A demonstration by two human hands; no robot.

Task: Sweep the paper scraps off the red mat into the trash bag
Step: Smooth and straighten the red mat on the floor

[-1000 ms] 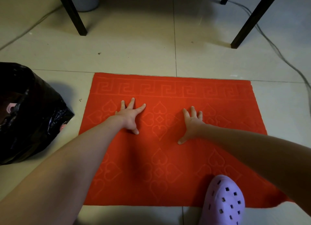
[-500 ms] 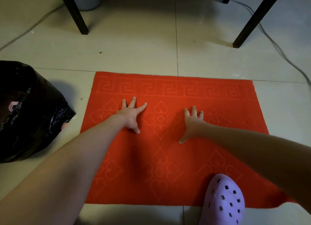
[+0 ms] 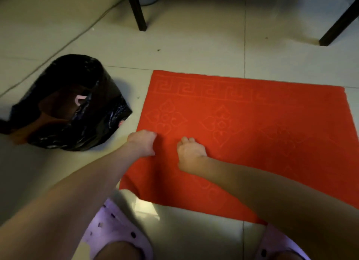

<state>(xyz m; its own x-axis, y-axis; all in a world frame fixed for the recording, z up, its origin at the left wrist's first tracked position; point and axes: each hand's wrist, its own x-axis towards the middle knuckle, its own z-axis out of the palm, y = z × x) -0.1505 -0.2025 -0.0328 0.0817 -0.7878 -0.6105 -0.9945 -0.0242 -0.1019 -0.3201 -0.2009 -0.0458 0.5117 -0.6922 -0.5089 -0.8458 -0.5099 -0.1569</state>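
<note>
Red mat (image 3: 262, 119) under curled left hand (image 3: 142, 142) and right hand (image 3: 191, 151), grasp unclear; trash bag (image 3: 81, 131) beside

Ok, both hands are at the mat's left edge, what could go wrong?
Bare floor separates the red mat from the trash bag, so scraps pushed off that edge may land on tile. The bag's mouth opens upward, with its near wall in the way. The left hand and right hand are curled, hiding any scraps, so some may be missed.
</note>
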